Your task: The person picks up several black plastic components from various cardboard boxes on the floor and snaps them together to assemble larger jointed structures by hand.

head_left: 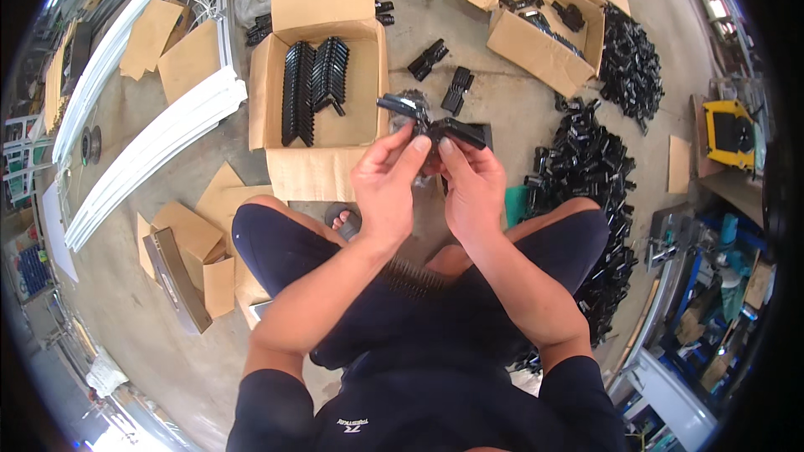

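In front of my lap I hold a glossy black angled bracket, its two arms spread to left and right. My left hand pinches it near the middle with thumb and fingertips. From the other side my right hand grips it the same way. Fingers partly hide the joint between the arms. Just beyond lie two loose black brackets on the floor. To the left, an open cardboard box holds similar black angled pieces stacked in two neat rows.
A large heap of black parts spreads along my right side. At the far right stands another open box with black pieces inside. Flattened cardboard and long white curved profiles lie to the left. A yellow-framed object sits at the right edge.
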Demonstrator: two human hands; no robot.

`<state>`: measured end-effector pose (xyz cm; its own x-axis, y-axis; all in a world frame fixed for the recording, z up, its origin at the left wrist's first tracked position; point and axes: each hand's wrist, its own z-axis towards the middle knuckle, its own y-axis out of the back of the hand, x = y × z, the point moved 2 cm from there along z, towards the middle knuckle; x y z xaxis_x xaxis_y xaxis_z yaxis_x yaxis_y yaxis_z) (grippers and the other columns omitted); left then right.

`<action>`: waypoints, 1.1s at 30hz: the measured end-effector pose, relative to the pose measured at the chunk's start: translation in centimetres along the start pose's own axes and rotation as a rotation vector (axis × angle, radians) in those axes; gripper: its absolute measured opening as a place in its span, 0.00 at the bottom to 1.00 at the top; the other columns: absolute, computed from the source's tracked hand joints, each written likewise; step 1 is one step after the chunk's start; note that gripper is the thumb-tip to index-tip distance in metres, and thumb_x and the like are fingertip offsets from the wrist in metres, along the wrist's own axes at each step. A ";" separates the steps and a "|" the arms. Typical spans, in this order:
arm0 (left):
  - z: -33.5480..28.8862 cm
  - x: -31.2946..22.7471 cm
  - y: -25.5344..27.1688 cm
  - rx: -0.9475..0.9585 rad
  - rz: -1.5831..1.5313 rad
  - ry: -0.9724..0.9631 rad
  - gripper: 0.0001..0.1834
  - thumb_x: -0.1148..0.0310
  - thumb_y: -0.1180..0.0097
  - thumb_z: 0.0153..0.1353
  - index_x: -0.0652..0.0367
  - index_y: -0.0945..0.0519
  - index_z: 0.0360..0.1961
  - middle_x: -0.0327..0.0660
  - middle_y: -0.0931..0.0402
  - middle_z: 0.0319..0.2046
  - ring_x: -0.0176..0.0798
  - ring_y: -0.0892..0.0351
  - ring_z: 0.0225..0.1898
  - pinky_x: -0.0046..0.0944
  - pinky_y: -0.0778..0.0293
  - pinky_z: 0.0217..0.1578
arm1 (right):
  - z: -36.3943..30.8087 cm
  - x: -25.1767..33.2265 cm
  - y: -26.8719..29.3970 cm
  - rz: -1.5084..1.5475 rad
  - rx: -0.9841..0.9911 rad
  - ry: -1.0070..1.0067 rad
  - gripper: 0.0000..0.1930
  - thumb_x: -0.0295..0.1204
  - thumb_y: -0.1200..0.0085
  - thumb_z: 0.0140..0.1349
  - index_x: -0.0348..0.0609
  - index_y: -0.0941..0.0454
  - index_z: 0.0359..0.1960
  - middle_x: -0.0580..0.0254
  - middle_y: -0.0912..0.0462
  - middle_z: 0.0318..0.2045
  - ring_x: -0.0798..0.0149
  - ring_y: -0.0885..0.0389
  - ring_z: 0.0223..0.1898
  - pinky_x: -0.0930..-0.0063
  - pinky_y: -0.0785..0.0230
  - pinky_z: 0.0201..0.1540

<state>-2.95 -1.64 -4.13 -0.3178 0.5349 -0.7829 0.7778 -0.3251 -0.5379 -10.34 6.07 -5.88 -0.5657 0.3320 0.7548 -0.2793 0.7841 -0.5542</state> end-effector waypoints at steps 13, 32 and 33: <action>-9.5 5.6 6.2 -0.098 -0.081 0.017 0.14 0.76 0.44 0.69 0.66 0.21 0.54 0.44 0.17 0.45 0.35 0.19 0.43 0.37 0.23 0.44 | -9.3 -4.1 4.9 -0.088 0.011 0.037 0.10 0.19 0.41 0.66 0.35 0.18 0.48 0.63 0.14 0.41 0.75 0.19 0.37 0.79 0.24 0.40; -8.9 6.6 5.7 -0.081 -0.065 -0.091 0.13 0.76 0.42 0.68 0.66 0.20 0.53 0.43 0.17 0.45 0.34 0.18 0.44 0.35 0.23 0.47 | -7.9 -4.6 5.8 -0.137 0.052 0.087 0.08 0.24 0.40 0.67 0.37 0.18 0.46 0.64 0.14 0.38 0.77 0.21 0.32 0.81 0.25 0.32; -8.9 6.6 5.7 -0.085 -0.063 -0.087 0.13 0.76 0.42 0.68 0.66 0.20 0.53 0.43 0.17 0.45 0.34 0.18 0.45 0.35 0.23 0.47 | -7.9 -4.6 5.8 -0.137 0.049 0.082 0.08 0.24 0.40 0.67 0.37 0.18 0.45 0.64 0.14 0.38 0.77 0.21 0.32 0.81 0.25 0.32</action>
<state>4.23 7.01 -9.61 -0.4107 0.4812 -0.7744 0.7968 -0.2234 -0.5614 -3.27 13.21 -9.77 -0.4549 0.2666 0.8497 -0.3884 0.7992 -0.4587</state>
